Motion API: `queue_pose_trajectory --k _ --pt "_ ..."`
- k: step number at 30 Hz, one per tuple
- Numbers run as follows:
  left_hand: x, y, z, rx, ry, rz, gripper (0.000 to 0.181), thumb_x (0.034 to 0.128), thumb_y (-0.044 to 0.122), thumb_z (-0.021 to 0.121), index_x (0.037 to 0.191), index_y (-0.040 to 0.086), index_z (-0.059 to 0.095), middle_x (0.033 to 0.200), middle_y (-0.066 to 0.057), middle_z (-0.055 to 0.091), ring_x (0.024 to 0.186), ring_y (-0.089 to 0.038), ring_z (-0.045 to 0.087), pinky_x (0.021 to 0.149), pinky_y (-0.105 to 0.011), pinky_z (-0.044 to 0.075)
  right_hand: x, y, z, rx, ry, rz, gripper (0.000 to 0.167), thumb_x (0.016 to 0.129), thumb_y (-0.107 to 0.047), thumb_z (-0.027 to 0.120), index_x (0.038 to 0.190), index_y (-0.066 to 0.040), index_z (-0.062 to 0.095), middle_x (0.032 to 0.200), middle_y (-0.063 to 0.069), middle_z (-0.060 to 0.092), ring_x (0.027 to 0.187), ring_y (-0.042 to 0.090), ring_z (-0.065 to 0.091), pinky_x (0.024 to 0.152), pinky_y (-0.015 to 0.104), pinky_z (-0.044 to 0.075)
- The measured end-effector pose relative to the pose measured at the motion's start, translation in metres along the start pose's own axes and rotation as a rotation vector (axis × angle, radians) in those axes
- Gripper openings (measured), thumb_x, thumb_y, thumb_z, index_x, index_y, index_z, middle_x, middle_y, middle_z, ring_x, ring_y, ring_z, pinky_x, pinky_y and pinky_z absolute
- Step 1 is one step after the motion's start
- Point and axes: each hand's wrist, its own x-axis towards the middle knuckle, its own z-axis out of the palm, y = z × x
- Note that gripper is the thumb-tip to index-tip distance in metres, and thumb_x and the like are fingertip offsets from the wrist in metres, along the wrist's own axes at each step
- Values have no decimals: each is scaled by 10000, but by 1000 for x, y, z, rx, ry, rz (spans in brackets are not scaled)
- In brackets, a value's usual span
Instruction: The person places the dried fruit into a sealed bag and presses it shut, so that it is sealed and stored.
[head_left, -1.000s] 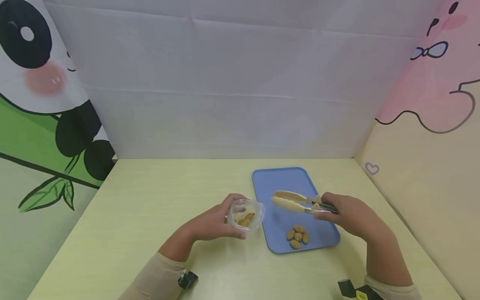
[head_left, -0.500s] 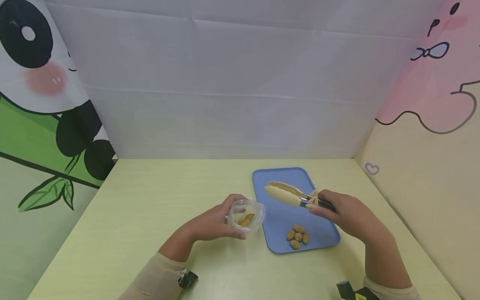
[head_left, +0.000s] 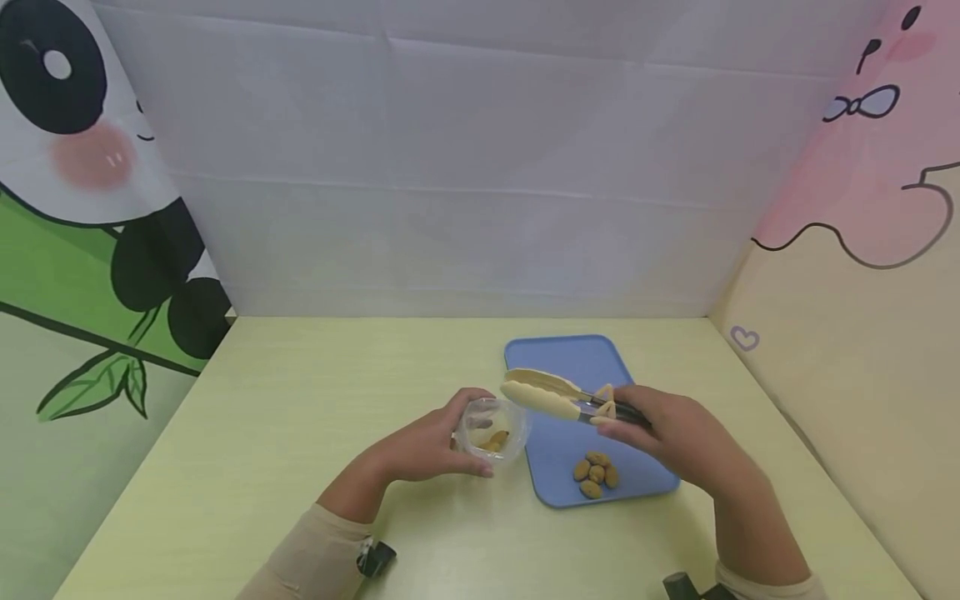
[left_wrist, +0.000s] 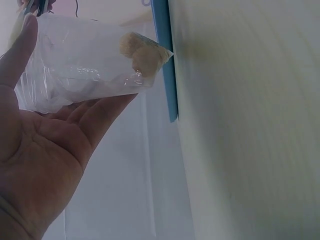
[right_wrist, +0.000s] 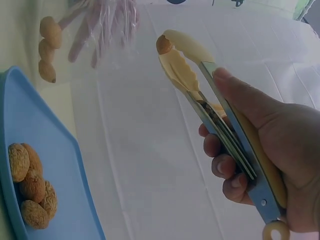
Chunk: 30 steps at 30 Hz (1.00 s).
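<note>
My left hand (head_left: pixel 423 446) holds a clear plastic bag (head_left: pixel 516 435) with its mouth facing up. Several brown nut-like pieces (left_wrist: pixel 145 59) lie in the bottom of the bag. In my right hand (head_left: pixel 667 425) are cream-tipped metal tongs (head_left: pixel 546 398), gripped around the handles. The right wrist view shows the tong tips pinching one brown wrinkled nut-like piece (right_wrist: pixel 163 45); the head view hides it. The tong tips hover just above and right of the bag's mouth. A cluster of similar pieces (head_left: pixel 596 473) sits on the blue tray (head_left: pixel 570 352).
The blue tray lies on the pale yellow table (head_left: pixel 337 375), right of the bag. A white sheet (head_left: pixel 480 167) stands behind the table, with printed cartoon panels at both sides.
My right hand has carried the tongs left, from over the tray toward the bag's mouth, and the tong tips have come together. My left hand and the bag have stayed put.
</note>
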Motion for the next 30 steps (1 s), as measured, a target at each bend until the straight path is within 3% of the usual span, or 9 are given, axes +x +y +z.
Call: queue_pose_trajectory --k 7,11,14,18,22,30 --pt "0 1 1 -33 -9 -11 877 796 402 811 1452 336 234 1429 -90 475 1242 -260 531 894 -358 495 2 -11 3 -11 5 -41 239 902 -482 657 963 -274 556 744 -204 496 624 -19 436 574 207 386" --pt "0 1 1 -37 -9 -7 881 792 413 812 1452 319 236 1369 -91 500 1134 -219 586 862 -350 511 2 -15 7 -11 2 -58 278 884 -505 664 959 -264 545 750 -208 493 638 -21 450 581 207 403" --pt "1 -1 1 -26 0 2 860 787 414 816 1433 341 253 1273 -56 541 1004 -174 614 830 -346 511 2 -16 9 20 -10 -57 376 862 -521 678 1078 -237 560 782 -180 508 662 -9 468 592 216 423" --pt "2 -2 2 -32 4 24 828 781 395 824 1399 392 274 1236 16 555 975 -150 628 834 -347 511 5 -14 10 110 -4 -29 581 801 -549 728 1236 -230 512 870 -107 511 682 37 472 591 229 428" --pt "3 -1 2 -51 1 31 825 777 374 831 1391 397 280 1264 -6 550 1001 -174 621 855 -352 506 5 -10 8 155 66 -44 628 743 -519 795 1220 -243 496 907 -82 485 651 49 437 569 224 413" --pt "2 2 1 -51 5 33 835 772 355 839 1392 394 279 1351 -100 531 1140 -296 585 900 -372 490 2 2 1 104 187 -111 693 715 -388 864 1274 -234 484 836 -74 472 594 17 381 524 203 367"
